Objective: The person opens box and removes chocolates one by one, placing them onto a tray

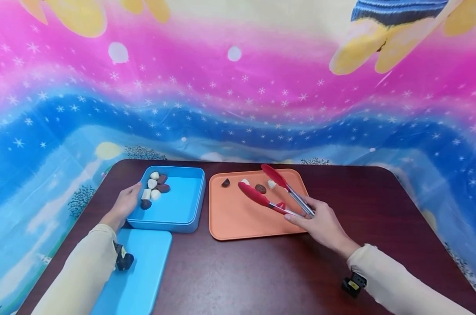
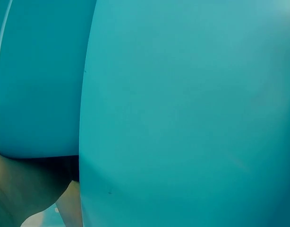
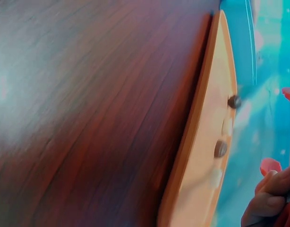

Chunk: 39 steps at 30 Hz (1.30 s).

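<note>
In the head view, my left hand (image 1: 124,202) rests against the left side of a blue box (image 1: 178,222); its fingertips are hidden. Several white and brown chocolates (image 1: 153,183) lie along the box's left part. My right hand (image 1: 325,223) grips the metal arms of red-tipped tongs (image 1: 257,196). The tongs stand spread above an orange tray (image 1: 238,225), with nothing between their tips. On the tray are a dark chocolate (image 1: 225,183), a round brown chocolate (image 1: 260,189) and a white chocolate (image 1: 272,184); another white piece is partly hidden behind a tong tip.
A flat blue lid (image 1: 143,267) lies in front of the box, near the left forearm. Box and tray stand side by side on a dark wooden table (image 1: 238,271). Behind the table hangs a colourful printed cloth (image 1: 238,105).
</note>
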Tool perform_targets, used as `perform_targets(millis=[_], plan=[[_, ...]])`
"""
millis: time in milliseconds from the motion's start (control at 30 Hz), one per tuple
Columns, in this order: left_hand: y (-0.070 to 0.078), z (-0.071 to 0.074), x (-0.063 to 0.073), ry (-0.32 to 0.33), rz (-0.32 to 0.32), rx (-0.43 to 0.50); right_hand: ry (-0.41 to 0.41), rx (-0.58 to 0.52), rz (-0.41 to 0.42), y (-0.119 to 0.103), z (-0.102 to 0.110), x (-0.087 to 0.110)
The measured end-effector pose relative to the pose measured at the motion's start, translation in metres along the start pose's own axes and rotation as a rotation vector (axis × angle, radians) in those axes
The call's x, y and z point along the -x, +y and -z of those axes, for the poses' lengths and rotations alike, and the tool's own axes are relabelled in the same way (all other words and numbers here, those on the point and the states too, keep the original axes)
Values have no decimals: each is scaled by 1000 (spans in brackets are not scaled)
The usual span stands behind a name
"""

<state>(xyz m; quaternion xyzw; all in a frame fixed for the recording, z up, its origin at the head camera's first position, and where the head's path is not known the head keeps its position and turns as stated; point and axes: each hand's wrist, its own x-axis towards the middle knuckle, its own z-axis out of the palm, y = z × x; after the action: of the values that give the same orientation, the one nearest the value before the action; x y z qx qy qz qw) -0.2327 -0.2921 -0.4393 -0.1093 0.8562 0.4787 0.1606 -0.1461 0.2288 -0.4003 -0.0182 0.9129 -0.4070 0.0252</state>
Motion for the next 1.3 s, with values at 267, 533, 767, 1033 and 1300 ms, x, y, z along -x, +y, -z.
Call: perform_targets(millis=[267,533,767,1033,1300], plan=[[0,-2,-2,-11,7,30,-22,29,81,-20,-26,-5],[2,1,1,-17,-7,35,-41,71,80,-42,-43,-11],[3,2,1,-20,-20,40,-67,91,104,-59,-54,-19],[3,1,0,-1,0,40,-85,104,132,-77,-71,-29],[-1,-1,0,17,2,15,-103,123,171,-86,-92,-40]])
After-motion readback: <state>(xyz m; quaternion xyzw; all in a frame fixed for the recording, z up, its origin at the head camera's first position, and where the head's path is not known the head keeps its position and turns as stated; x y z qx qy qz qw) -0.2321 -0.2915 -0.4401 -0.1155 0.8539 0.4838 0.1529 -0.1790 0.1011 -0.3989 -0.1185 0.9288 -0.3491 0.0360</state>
